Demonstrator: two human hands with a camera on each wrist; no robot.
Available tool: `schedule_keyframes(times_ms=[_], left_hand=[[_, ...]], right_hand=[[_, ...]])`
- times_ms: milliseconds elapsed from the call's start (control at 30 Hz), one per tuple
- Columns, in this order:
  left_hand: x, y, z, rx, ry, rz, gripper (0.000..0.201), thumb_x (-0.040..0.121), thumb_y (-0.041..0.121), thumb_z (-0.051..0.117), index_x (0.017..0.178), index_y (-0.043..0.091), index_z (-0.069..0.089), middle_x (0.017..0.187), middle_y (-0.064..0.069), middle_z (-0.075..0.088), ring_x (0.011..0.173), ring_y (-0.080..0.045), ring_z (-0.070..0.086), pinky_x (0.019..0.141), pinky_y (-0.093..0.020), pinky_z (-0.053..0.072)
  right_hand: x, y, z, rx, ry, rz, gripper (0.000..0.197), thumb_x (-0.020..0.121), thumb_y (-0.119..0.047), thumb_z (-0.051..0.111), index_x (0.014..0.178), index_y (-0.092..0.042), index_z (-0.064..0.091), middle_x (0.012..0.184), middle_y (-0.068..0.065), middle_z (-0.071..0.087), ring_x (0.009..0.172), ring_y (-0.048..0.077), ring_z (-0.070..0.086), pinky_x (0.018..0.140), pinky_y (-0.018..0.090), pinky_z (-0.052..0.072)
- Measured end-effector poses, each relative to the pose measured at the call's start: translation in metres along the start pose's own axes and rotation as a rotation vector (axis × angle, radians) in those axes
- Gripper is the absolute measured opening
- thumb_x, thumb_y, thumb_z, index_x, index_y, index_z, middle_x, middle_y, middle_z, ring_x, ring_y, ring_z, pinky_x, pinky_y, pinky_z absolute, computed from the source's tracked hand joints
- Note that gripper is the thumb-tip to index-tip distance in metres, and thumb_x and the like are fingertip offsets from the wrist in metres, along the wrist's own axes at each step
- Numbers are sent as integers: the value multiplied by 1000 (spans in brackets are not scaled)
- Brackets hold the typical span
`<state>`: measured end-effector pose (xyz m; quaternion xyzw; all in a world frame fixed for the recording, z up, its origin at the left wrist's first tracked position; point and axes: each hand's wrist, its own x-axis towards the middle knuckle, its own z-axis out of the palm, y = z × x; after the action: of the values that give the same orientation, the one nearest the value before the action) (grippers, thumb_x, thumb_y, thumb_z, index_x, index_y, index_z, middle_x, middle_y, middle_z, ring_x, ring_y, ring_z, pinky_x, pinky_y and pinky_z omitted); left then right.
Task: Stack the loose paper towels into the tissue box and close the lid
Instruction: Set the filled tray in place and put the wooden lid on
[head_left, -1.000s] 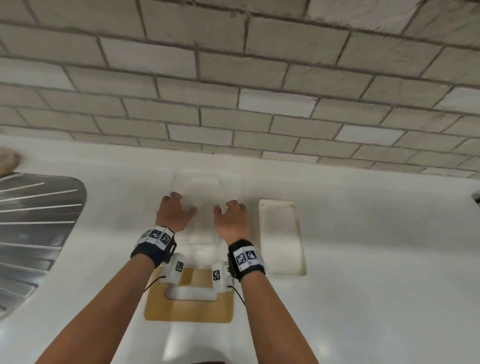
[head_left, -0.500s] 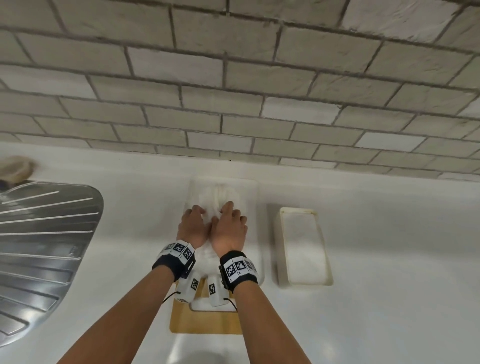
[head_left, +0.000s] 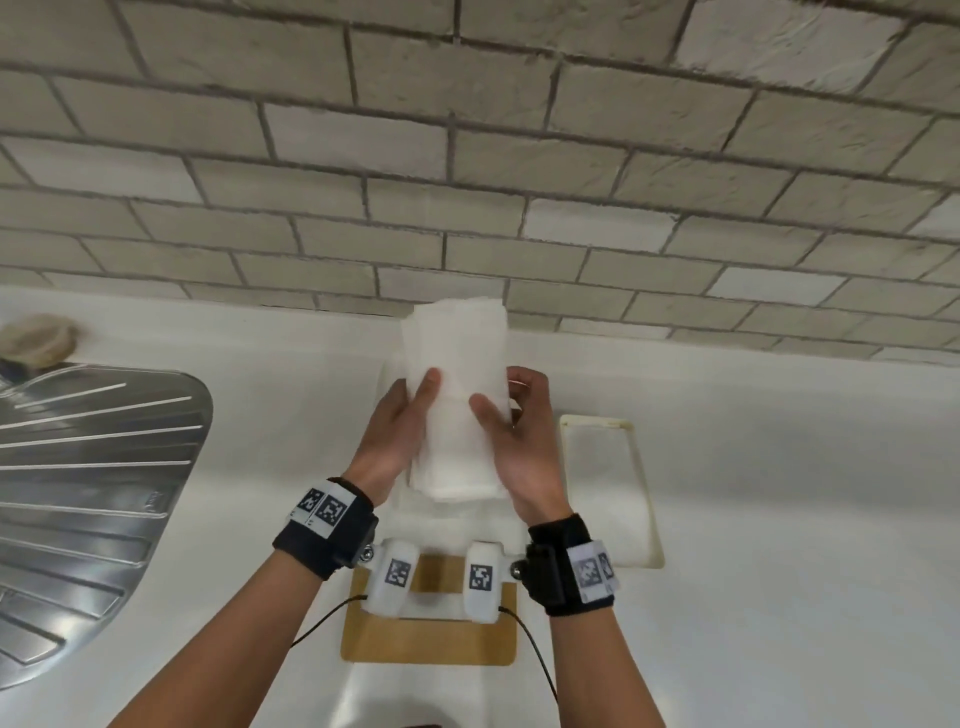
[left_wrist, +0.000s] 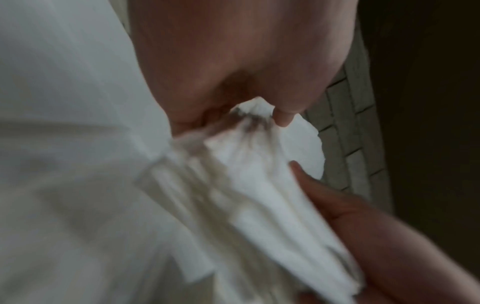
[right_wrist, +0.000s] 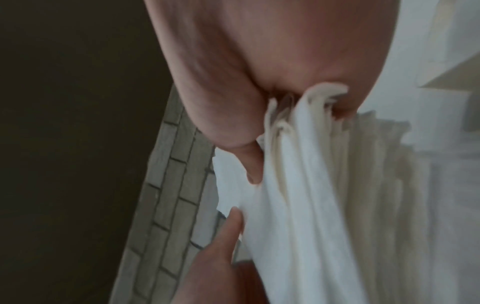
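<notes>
On the white surface (head_left: 779, 519), near its back edge below the brick wall, the shallow cream rectangular tissue box (head_left: 644, 499) lies open, long axis running front to back, just right of both hands. Above the surface the thick stack of white folded paper towels (head_left: 457, 395) is lifted with its long axis matching the box's. The left hand (head_left: 395, 441) and right hand (head_left: 519, 447) clamp it from either side, thumbs on top and fingers curled behind; the right is nearer the box.

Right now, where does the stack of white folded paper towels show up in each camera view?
Head: stack of white folded paper towels at centre, held upright between both hands.
Left wrist: centre to lower right, blurred.
Right wrist: right half, hanging from the palm.
Shared landmark: grey brick wall.
</notes>
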<state>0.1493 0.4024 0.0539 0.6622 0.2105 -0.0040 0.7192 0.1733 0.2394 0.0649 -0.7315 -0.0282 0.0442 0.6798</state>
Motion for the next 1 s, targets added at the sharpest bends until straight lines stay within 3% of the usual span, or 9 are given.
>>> schedule_keyframes(times_ms=[100,233,367,467,567,733,800,900,1000], left_hand=[[-19,11,39,-109,-131,105,41,110,50,51,143,27,59,130,5,76,121,-17,73,106,-48,57],[-29,2,92,-89,-187,136,34,112,46,48,141,30,58,133,10,73,126,-12,68,112,-47,52],[-35,-12,144,-129,-226,47,30,111,46,51,134,27,60,127,8,75,121,-14,71,109,-47,54],[-31,-26,174,164,-215,47,36,106,50,56,126,20,59,119,4,73,112,-16,69,104,-43,54],[-22,-50,186,514,-189,-17,36,102,31,64,127,8,52,110,-7,72,101,-25,70,89,-37,58],[-21,-74,194,644,-103,149,52,100,12,66,143,11,37,81,2,65,71,-11,63,62,-16,46],[-23,-75,197,721,-108,216,53,98,11,67,143,11,39,79,4,59,74,-16,63,71,-25,52],[-30,-69,193,897,-68,339,50,95,11,71,141,9,51,106,-6,61,100,-31,65,94,-39,54],[-28,-57,188,957,5,607,38,93,5,72,130,9,64,132,-12,62,115,-36,62,99,-42,50]], right_hand=[[-16,-4,-24,-15,-20,32,39,107,-41,64,141,-27,51,132,-12,71,118,6,70,100,36,60],[-34,9,-76,-196,85,54,44,109,-62,46,145,-36,52,133,-14,68,123,9,65,106,40,54],[-47,13,-136,-159,171,109,25,113,-32,52,136,-26,60,123,-12,74,110,2,71,92,25,56],[-36,33,-168,-383,203,109,23,114,-26,47,130,-18,61,118,-5,74,108,17,70,89,36,52],[-28,58,-185,-655,78,216,35,112,-16,49,145,-5,53,127,16,70,120,39,65,93,40,50],[-31,70,-189,-725,64,200,47,106,-6,53,152,-4,44,128,20,68,119,40,66,93,42,53],[-31,70,-185,-737,53,198,49,106,-7,54,154,-5,42,130,20,65,122,41,64,97,47,54],[-37,67,-187,-803,35,197,56,107,-16,57,159,-5,37,139,20,60,128,41,59,101,50,54],[-40,56,-200,-948,161,-60,48,105,-18,64,151,-11,52,139,15,59,123,35,59,95,45,57]])
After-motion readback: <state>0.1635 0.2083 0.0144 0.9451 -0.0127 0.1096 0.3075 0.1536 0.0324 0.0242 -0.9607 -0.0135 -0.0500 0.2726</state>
